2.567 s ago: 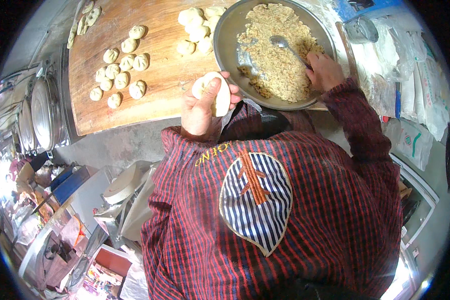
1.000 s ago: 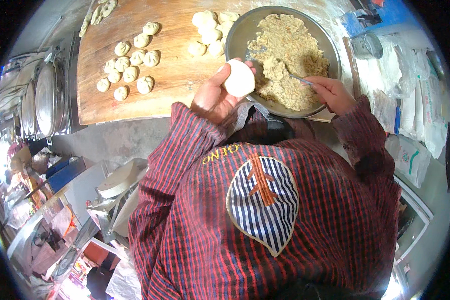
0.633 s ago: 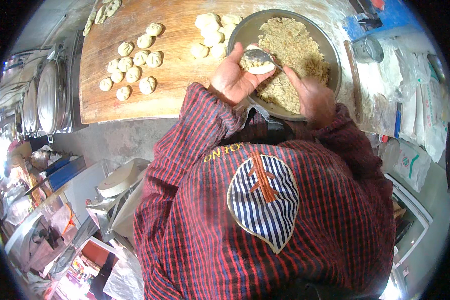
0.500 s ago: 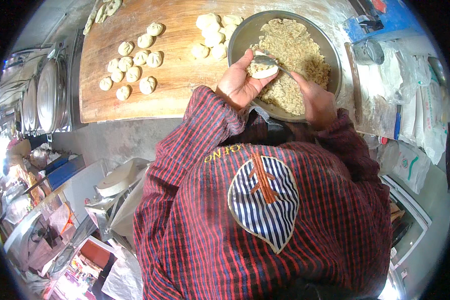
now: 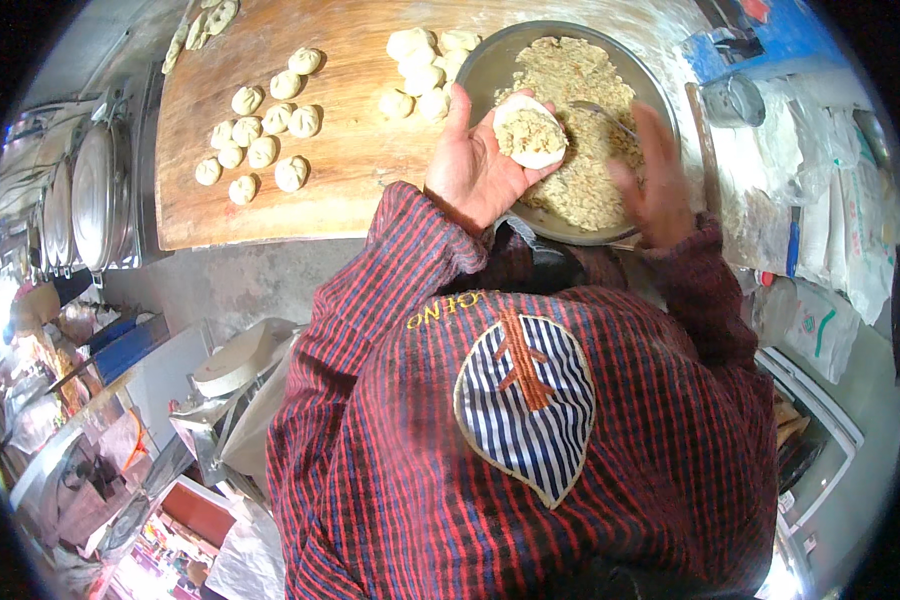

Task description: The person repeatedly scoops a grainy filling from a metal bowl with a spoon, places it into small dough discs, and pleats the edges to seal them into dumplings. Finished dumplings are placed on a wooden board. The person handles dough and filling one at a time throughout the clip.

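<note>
Cupped in my left hand (image 5: pixel 475 175) is a round white dough wrapper (image 5: pixel 540 160), its middle heaped with crumbly filling (image 5: pixel 530 130). My left thumb stands up beside the wrapper's edge. A metal spoon (image 5: pixel 588 106) rests in the filling mix (image 5: pixel 570 65) inside a big steel bowl (image 5: pixel 491 55). Over the bowl's right side is my right hand (image 5: pixel 660 190), slightly smeared by motion, fingers apart and holding nothing. Its fingers are near the spoon's handle, which they partly hide.
Several pleated buns (image 5: pixel 292 172) sit on the left of the wooden board (image 5: pixel 350 170). Flat dough pieces (image 5: pixel 420 78) are heaped left of the bowl. At the far left corner lies a dough strip (image 5: pixel 200 25). Plastic bags (image 5: pixel 810 150) hang at the right.
My right hand has let go of the spoon and moved right. The spoon now lies in the bowl, and the filling in the wrapper is uncovered.
</note>
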`<state>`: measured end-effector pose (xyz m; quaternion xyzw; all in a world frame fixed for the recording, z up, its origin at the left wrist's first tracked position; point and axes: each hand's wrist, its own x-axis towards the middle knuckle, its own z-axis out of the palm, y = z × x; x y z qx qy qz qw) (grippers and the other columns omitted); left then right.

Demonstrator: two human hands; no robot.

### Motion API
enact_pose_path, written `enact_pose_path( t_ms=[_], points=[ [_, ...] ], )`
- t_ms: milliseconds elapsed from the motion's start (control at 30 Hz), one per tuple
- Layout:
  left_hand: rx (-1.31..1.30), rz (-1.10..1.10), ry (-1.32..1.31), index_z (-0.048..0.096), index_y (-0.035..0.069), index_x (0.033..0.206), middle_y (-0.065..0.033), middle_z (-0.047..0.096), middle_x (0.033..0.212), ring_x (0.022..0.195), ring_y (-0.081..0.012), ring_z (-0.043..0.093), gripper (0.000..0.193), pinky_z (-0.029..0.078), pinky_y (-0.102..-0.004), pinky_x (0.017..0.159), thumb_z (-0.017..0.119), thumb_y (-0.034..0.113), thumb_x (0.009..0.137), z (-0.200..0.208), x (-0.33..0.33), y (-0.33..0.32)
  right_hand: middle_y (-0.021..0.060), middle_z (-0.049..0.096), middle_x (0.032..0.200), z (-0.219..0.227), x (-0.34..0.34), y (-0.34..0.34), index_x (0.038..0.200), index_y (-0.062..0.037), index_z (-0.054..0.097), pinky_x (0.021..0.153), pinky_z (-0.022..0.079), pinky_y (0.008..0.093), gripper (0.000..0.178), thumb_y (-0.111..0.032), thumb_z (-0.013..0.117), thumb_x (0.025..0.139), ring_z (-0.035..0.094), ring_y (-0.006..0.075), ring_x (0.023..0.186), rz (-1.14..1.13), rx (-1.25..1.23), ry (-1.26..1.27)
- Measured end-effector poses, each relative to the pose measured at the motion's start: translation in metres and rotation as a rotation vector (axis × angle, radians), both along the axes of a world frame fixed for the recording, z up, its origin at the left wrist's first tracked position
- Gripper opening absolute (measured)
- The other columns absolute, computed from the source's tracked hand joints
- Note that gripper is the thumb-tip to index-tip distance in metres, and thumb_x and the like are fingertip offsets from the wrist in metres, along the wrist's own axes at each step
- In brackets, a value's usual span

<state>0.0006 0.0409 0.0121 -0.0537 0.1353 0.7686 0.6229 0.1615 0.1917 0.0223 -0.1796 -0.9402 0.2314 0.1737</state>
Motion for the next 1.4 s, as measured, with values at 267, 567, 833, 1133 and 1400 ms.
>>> enact_pose_path(
  t_ms=[267,567,833,1133,1400],
  points=[
    [-0.105,0.226,0.176,0.038,0.004,0.129,-0.0118,0.043,0.132,0.124,-0.0290,0.038,0.071,0.028,-0.0447,0.105,0.035,0.062,0.088,0.003,0.021,0.004,0.0319,0.036,0.130,-0.019,-0.067,-0.058,0.137,0.0073,0.015,0.100,0.034,0.0430,0.087,-0.032,0.066,0.078,0.040,0.0417,0.120,0.060,-0.395,0.142],
    [-0.047,0.204,0.197,0.035,0.006,0.133,-0.0088,0.041,0.134,0.125,-0.0251,0.037,0.069,0.029,-0.0408,0.105,0.034,0.060,0.089,0.006,0.022,0.004,0.0190,0.041,0.134,-0.026,-0.069,-0.054,0.134,-0.0064,0.035,0.098,0.035,0.0422,0.049,-0.018,0.050,0.088,0.042,0.0371,0.120,0.067,-0.387,0.229],
    [-0.068,0.217,0.223,0.033,0.006,0.135,-0.0119,0.039,0.136,0.126,-0.0291,0.037,0.072,0.028,-0.0445,0.106,0.033,0.061,0.088,0.000,0.017,0.002,0.0146,0.031,0.143,-0.023,-0.073,-0.051,0.139,-0.0083,0.029,0.107,0.022,0.0391,0.049,-0.023,0.039,0.093,0.026,0.0312,0.133,0.110,-0.263,-0.044],
    [-0.049,0.183,0.313,0.026,0.008,0.139,-0.0096,0.030,0.143,0.133,-0.0283,0.027,0.076,0.023,-0.0451,0.108,0.033,0.063,0.088,0.010,0.022,-0.004,0.0175,0.025,0.144,-0.013,-0.071,-0.059,0.136,0.0004,0.029,0.105,0.018,0.0517,0.065,-0.039,0.048,0.088,0.027,0.0302,0.133,0.223,0.024,0.032],
    [-0.197,0.104,0.135,0.036,0.007,0.130,-0.0162,0.049,0.123,0.109,-0.0297,0.054,0.041,0.048,-0.0419,0.090,0.038,0.030,0.097,0.002,0.005,-0.010,0.0167,0.034,0.140,-0.008,-0.065,-0.044,0.136,0.0010,0.029,0.101,0.032,0.0427,0.063,-0.018,0.060,0.084,0.038,0.0285,0.128,0.247,-0.731,0.359]
  ],
)
